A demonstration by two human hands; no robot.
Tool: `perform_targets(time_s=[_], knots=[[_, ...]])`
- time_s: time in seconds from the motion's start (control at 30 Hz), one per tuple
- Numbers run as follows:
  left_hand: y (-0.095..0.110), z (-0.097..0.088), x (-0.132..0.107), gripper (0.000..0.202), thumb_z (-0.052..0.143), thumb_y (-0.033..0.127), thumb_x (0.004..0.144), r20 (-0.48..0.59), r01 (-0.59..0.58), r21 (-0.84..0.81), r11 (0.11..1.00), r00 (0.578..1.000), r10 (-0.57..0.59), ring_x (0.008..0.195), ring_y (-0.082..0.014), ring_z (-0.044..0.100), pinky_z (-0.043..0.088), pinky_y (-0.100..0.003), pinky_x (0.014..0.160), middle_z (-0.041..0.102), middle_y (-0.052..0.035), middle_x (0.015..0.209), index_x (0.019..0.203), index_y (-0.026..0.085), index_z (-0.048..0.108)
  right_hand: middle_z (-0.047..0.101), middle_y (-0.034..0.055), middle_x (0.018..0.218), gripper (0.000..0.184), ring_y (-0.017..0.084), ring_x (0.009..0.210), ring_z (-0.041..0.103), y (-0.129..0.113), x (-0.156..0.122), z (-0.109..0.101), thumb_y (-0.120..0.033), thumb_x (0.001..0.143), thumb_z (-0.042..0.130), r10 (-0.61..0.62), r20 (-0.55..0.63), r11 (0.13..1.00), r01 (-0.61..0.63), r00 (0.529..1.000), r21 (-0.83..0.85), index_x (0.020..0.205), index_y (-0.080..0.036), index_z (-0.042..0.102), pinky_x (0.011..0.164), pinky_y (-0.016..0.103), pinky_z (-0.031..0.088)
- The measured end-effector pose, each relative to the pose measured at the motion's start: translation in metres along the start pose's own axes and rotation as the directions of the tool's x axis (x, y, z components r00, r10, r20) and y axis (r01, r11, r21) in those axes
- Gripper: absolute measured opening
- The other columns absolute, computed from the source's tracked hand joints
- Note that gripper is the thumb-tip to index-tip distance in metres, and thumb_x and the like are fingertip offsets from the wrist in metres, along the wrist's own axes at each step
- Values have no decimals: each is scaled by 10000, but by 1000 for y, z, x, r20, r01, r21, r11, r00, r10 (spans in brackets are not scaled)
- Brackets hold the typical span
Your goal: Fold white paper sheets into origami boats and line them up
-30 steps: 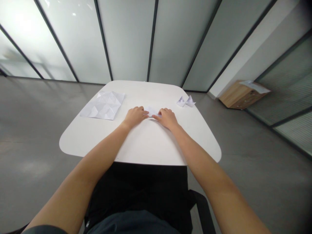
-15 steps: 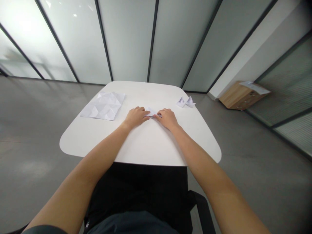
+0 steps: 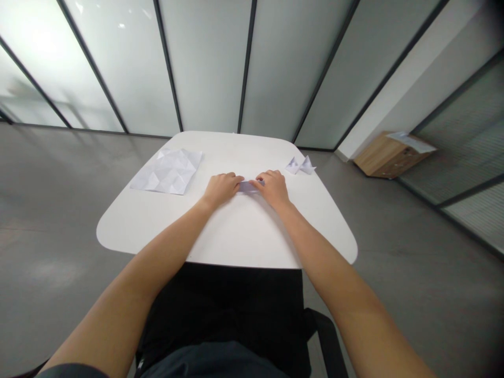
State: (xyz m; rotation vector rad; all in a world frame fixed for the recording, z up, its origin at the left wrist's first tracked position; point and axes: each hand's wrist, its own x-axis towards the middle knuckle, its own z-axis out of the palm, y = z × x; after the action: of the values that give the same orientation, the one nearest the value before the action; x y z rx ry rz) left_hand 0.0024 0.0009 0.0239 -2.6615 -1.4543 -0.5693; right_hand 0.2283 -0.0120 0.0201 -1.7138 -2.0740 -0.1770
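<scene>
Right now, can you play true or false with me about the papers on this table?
1. The left hand and right hand both touch the small folded paper on the white table. True.
2. The creased sheet lies to the right of both hands. False: it lies to their left, flat on the table.
3. Two little paper shapes sit near the table's far right edge. True.
4. One hand holds scissors. False: no scissors show; both hands are on the paper.
</scene>
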Motion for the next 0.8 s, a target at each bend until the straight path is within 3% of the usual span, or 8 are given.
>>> perform_targets(time_s=[0.13, 0.27, 0.4, 0.57, 0.8], knots=[[-3, 1, 2, 380, 485, 303, 1072, -89, 101, -87, 991, 990, -109, 1083, -268, 733, 534, -369, 937, 775, -81, 1238, 1357, 299, 737, 687, 170, 1315, 420, 363, 1262, 541, 4, 1, 1, -472, 1018, 659, 39, -109, 998, -32, 993, 59, 1323, -192, 726, 1085, 481, 423], [-10, 3, 3, 379, 495, 251, 1049, -126, 131, -186, 974, 980, -155, 1103, -251, 725, 526, -351, 998, 789, -76, 1212, 1357, 266, 716, 641, 194, 1399, 694, 339, 1219, 599, 5, 3, 10, -397, 963, 687, 159, -178, 969, -119, 971, 214, 1576, -148, 479, 1064, 477, 469], [-15, 7, 4, 403, 482, 197, 1025, -129, 153, -239, 959, 974, -187, 1109, -245, 725, 530, -342, 1006, 794, -61, 1214, 1346, 275, 713, 703, 149, 1318, 580, 296, 1162, 647, 5, 4, 21, -359, 942, 669, 139, -75, 951, -112, 987, 288, 1480, -174, 558, 1050, 437, 494], [-22, 13, 7, 330, 523, 223, 1002, -100, 215, -305, 928, 961, -256, 1050, -249, 742, 549, -340, 978, 812, -54, 1156, 1213, 254, 775, 768, 75, 1240, 451, 281, 1162, 670, 1, 0, 24, -335, 931, 687, 106, 69, 967, -119, 992, 224, 1369, -234, 648, 1047, 421, 494], [-27, 17, 7, 306, 570, 227, 966, -50, 276, -342, 898, 949, -311, 1011, -239, 747, 564, -334, 939, 824, -45, 1126, 1186, 244, 781, 779, 95, 1194, 370, 283, 1151, 675, -9, -4, 16, -221, 978, 601, -3, 154, 998, -6, 988, 61, 1332, -219, 709, 1040, 384, 477]])
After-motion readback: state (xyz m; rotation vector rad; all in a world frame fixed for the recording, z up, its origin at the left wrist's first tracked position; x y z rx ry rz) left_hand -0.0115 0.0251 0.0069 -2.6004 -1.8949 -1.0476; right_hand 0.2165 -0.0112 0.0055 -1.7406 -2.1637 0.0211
